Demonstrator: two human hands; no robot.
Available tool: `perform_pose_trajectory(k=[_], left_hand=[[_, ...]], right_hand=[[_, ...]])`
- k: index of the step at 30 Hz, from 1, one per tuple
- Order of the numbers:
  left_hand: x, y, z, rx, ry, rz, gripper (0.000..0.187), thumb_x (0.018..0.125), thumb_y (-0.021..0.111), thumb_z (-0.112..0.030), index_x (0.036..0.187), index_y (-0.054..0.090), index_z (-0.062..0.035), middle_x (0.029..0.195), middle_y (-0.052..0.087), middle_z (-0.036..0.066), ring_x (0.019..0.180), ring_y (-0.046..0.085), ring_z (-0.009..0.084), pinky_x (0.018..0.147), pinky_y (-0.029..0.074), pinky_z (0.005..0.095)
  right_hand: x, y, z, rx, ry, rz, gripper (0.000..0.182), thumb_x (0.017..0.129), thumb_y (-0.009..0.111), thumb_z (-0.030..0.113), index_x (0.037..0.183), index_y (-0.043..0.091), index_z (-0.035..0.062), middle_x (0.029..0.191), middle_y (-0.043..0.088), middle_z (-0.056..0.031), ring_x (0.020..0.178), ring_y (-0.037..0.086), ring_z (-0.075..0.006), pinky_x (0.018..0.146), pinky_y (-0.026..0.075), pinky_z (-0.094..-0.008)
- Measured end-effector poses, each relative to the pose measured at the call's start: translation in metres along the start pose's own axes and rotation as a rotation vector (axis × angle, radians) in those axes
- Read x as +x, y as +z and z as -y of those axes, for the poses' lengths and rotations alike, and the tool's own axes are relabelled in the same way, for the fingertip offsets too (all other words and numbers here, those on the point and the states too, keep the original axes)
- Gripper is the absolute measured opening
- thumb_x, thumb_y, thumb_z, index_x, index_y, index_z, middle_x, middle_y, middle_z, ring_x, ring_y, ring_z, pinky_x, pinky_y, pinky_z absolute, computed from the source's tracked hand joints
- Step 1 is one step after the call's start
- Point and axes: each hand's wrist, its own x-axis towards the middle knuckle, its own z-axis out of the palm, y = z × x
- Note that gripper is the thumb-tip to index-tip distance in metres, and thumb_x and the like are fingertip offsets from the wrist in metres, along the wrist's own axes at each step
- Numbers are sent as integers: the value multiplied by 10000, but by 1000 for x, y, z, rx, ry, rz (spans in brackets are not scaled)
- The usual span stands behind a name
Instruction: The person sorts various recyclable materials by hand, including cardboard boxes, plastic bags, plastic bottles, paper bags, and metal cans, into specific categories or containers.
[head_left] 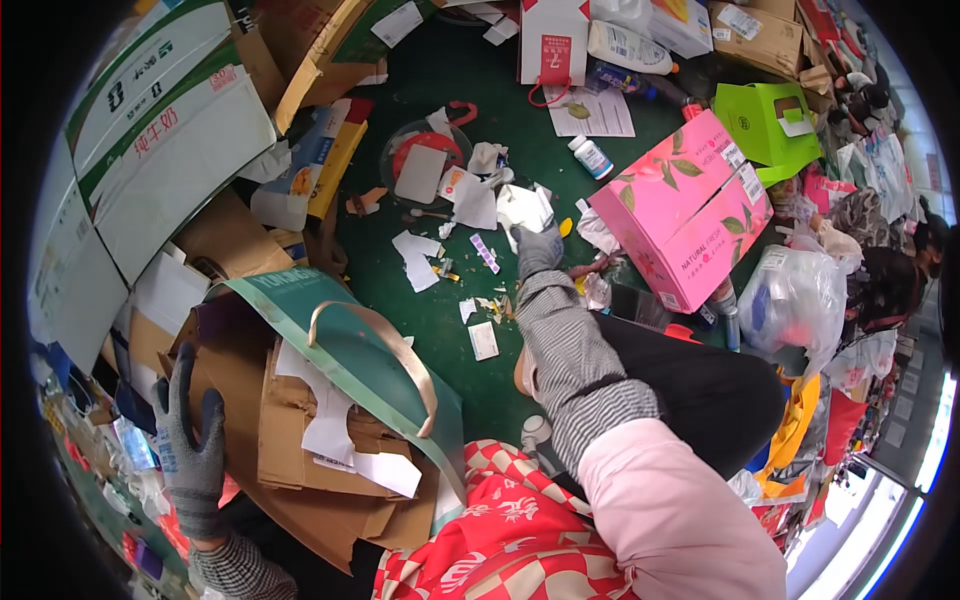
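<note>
My left hand, in a grey work glove, is spread open at the outer side of a green paper bag. Flattened brown cardboard and torn white paper fill the bag. My right hand, also gloved, reaches to the littered green floor and is closed on a crumpled white paper; its fingertips are partly hidden. Around it lie paper scraps, a purple-and-white blister strip and a small white card. A white pill bottle lies beyond.
A pink carton stands to the right, with a bright green box behind it. Large milk cartons rise on the left. A round clear lid lies farther back. Filled plastic bags crowd the right side.
</note>
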Motion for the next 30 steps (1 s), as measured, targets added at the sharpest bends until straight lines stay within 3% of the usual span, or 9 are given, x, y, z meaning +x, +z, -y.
perform_pose_trajectory(k=[2,5,11,12,16,21,23,28,30], left_hand=[[-1,-2,-4,-2,6,-13,482,848,523,-73,1315,403,-90,1337,444,100,1243,397,291,1071,216,419],[-2,-4,-9,-14,-15,-12,483,849,520,-76,1317,400,-92,1340,443,86,1234,396,309,1066,228,420],[-3,-1,-10,2,-25,-54,509,828,540,-76,1318,413,-126,1307,458,120,1168,423,366,1016,299,424],[-2,-1,-11,-15,-24,-64,510,823,544,-77,1315,420,-129,1290,464,136,1153,431,370,1002,315,421],[4,-5,-18,-97,-46,-82,502,810,554,-77,1299,448,-120,1214,478,190,1077,468,371,938,367,402],[6,-10,-17,-96,-99,-86,511,806,583,-145,1296,445,-107,1081,480,240,1006,498,400,852,408,410],[2,-7,-6,-74,-81,-92,525,798,593,-166,1296,439,-106,1071,485,239,984,511,397,837,420,416],[-7,-3,5,-121,-58,-153,537,786,597,-181,1282,421,-71,1076,488,221,972,522,394,807,439,421],[-9,2,16,-118,-14,-192,508,779,589,-169,1242,431,-34,1075,490,209,973,521,395,803,442,416]], right_hand=[[-16,46,-14,353,-196,37,560,571,742,302,1036,599,24,998,615,-156,931,588,-317,852,455,-367],[-67,33,32,-85,-371,364,637,555,740,366,1120,583,117,1308,412,-147,1254,315,-317,1023,276,-441],[-35,45,88,-662,-603,461,763,551,721,513,1244,522,263,1482,60,-81,1349,-5,-377,1039,96,-585],[-29,60,81,-649,-690,417,726,577,713,446,1253,512,274,1435,222,-123,1316,198,-369,1033,222,-527],[-46,88,79,-585,-825,484,566,621,661,304,1155,560,144,1150,543,-143,994,560,-303,879,438,-372],[-102,34,120,677,-298,587,559,646,737,114,1150,520,10,1045,608,-108,924,610,-213,807,490,-321],[-133,-10,163,982,-334,722,471,685,699,49,1116,529,-34,1028,608,-100,858,617,-162,747,506,-270],[-241,-111,231,1043,-271,1209,549,618,749,16,1116,519,-3,1006,591,-79,878,597,-154,766,510,-272],[-280,-105,224,681,-643,1192,693,624,774,115,1208,414,14,1103,527,-116,959,557,-219,832,470,-319]])
